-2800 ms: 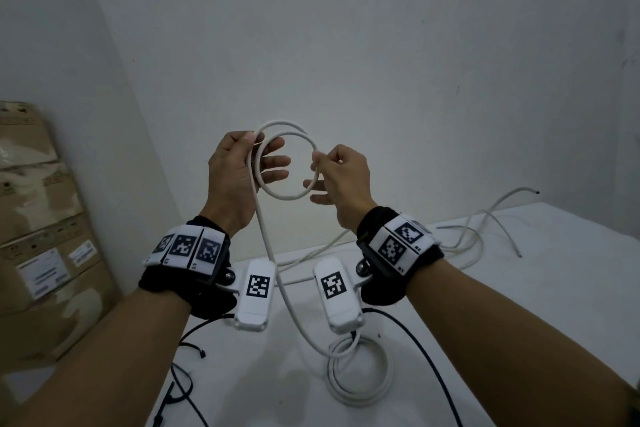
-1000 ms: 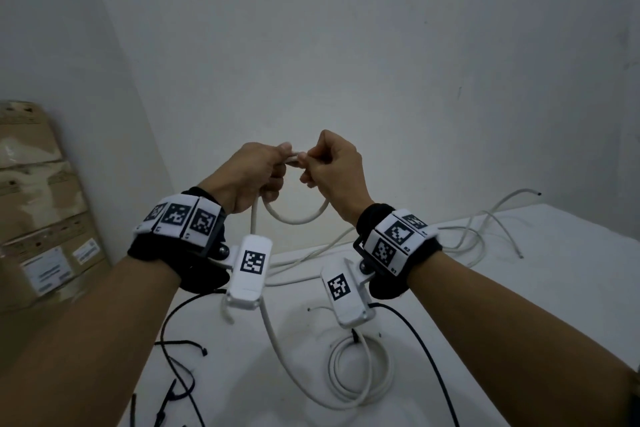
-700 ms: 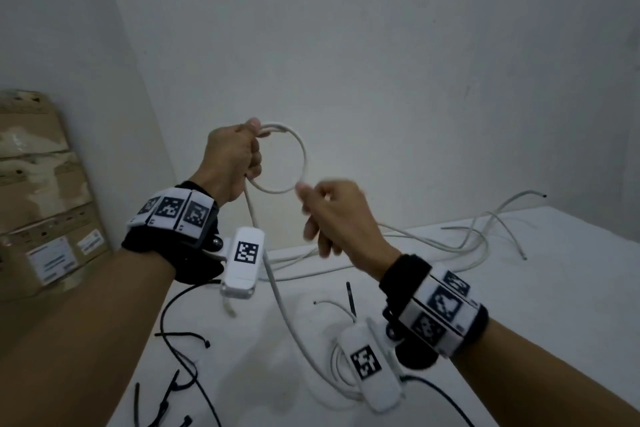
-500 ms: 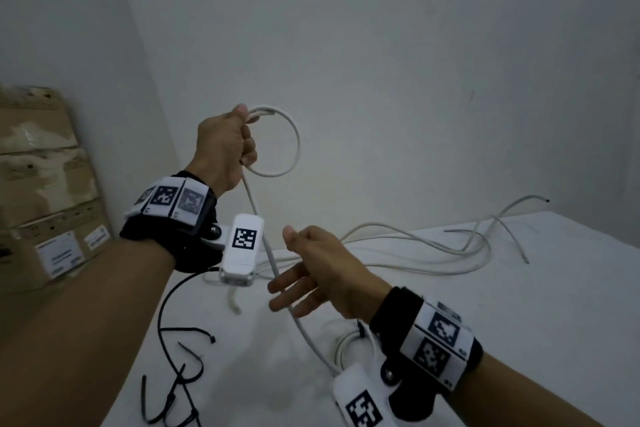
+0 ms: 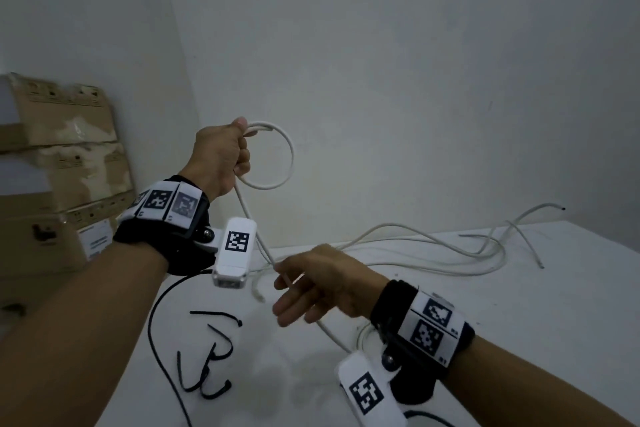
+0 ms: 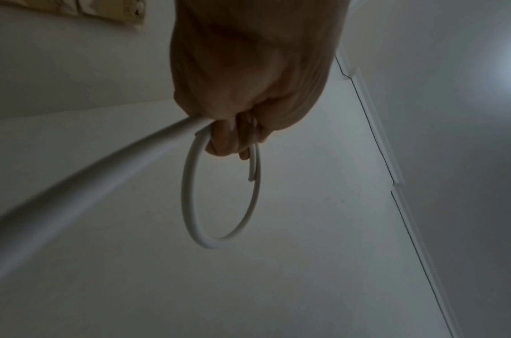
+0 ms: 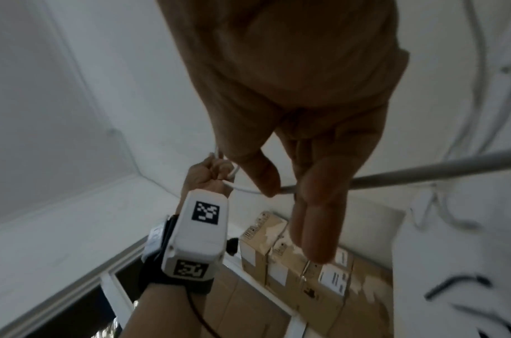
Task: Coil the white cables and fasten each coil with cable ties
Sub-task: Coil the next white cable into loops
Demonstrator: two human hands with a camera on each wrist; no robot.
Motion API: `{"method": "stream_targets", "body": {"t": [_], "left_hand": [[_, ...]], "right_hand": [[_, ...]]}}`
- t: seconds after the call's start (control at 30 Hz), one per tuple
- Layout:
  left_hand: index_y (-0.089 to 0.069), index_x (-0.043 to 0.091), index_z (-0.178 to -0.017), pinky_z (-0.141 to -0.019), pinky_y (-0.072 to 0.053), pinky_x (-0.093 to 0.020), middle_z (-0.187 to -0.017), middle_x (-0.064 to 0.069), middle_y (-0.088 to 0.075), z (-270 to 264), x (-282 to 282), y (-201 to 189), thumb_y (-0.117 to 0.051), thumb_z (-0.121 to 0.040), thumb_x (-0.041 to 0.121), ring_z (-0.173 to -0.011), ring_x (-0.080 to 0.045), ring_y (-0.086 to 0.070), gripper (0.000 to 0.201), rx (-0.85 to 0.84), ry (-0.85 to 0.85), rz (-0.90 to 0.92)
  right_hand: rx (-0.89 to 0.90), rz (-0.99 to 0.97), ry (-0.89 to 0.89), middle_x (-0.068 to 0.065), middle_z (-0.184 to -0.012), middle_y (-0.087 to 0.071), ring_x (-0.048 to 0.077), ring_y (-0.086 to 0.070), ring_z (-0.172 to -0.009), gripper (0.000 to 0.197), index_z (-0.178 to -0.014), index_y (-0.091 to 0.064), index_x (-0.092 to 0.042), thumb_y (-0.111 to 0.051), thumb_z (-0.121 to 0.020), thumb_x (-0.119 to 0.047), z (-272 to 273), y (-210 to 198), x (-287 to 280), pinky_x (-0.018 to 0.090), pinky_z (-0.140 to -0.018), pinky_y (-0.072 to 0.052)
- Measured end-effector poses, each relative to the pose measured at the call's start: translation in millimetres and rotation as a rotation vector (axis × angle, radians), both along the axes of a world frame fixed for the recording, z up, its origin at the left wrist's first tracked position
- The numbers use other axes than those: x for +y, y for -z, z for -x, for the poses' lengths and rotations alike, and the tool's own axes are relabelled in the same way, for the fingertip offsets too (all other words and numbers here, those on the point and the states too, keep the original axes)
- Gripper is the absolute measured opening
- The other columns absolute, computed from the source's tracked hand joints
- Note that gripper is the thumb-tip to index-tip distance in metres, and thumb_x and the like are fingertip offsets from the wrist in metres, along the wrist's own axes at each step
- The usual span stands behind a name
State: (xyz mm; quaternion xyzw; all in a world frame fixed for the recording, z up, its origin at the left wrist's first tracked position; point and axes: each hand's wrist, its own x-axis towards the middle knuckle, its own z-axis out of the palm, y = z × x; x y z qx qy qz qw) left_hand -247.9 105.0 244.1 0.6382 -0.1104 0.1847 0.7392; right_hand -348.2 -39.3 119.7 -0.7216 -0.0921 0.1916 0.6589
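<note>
Gripping a white cable loop [image 6: 187, 187] left of centre, your left hand [image 5: 221, 156] is fisted; your right hand [image 5: 325, 284], fingers [image 7: 315, 228] straight, touches its trailing length below.

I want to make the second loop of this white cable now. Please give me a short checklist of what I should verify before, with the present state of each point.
1. First loop held by the left hand: ok, the fingers curl round it.
2. Cable end lying along the loop beside the fingers: ok.
3. Right hand on the trailing cable: the cable runs between thumb and fingers; whether the grip is firm, cannot tell.
4. Trailing cable free of the other cables on the table: cannot tell, the right hand hides that part.
5. Black cable ties ready on the table: ok.
</note>
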Motion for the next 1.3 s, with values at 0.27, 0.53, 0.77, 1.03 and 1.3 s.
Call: {"method": "stream_targets", "body": {"t": [0.27, 0.53, 0.77, 1.03, 1.3], "left_hand": [[-0.058, 0.002, -0.080, -0.032, -0.019, -0.012, -0.032, 0.010, -0.032, -5.9, 20.2, 15.0, -0.048, -0.100, 0.022, -0.026, -0.004, -0.024, 0.030, 0.137, -0.049, 0.020], [-0.053, 0.003, -0.081, -0.030, -0.017, -0.013, -0.034, 0.010, -0.025, -1.0, -5.0, 33.9, -0.038, -0.103, 0.023, -0.026, -0.003, -0.022, 0.033, 0.192, 0.163, 0.187], [-0.052, 0.005, -0.087, -0.030, -0.017, -0.014, -0.036, 0.011, -0.024, 16.9, -43.1, 48.2, -0.037, -0.103, 0.024, -0.028, -0.002, -0.021, 0.029, 0.205, 0.365, 0.232], [-0.055, 0.005, -0.089, -0.031, -0.018, -0.015, -0.041, 0.011, -0.025, 21.4, -72.5, 77.3, -0.043, -0.101, 0.024, -0.031, -0.002, -0.021, 0.027, 0.229, 0.417, 0.082], [-0.059, 0.002, -0.093, -0.034, -0.018, -0.014, -0.044, 0.010, -0.025, 16.9, -91.0, 92.5, -0.047, -0.100, 0.024, -0.034, -0.003, -0.020, 0.026, 0.221, 0.442, -0.052]], "right_hand": [[-0.549, 0.517, 0.337, 0.004, -0.044, -0.063, 0.018, -0.060, -0.037, 0.057, -0.069, -0.068, -0.003, -0.056, -0.085, -0.056, 13.8, -50.8, -25.7, 0.018, -0.038, -0.041], [-0.877, 0.636, 0.582, 0.015, -0.060, -0.069, 0.029, -0.067, -0.054, 0.046, -0.072, -0.068, 0.000, -0.057, -0.091, -0.041, 22.5, -65.9, -55.4, 0.040, -0.058, -0.059], [-0.867, 0.035, 0.761, 0.009, -0.076, -0.069, 0.025, -0.069, -0.069, 0.013, -0.100, -0.055, -0.012, -0.059, -0.088, -0.008, 1.8, -37.3, -77.7, 0.038, -0.060, -0.060], [-0.517, -0.595, 0.506, 0.011, -0.098, -0.072, 0.026, -0.070, -0.087, 0.023, -0.109, -0.060, -0.005, -0.061, -0.087, -0.001, -19.6, -16.9, -103.7, 0.034, -0.074, -0.059], [-0.556, -0.478, 0.442, 0.012, -0.101, -0.072, 0.033, -0.071, -0.088, 0.021, -0.110, -0.066, -0.004, -0.059, -0.089, -0.003, -33.8, -9.9, -113.5, 0.040, -0.076, -0.058]]}}
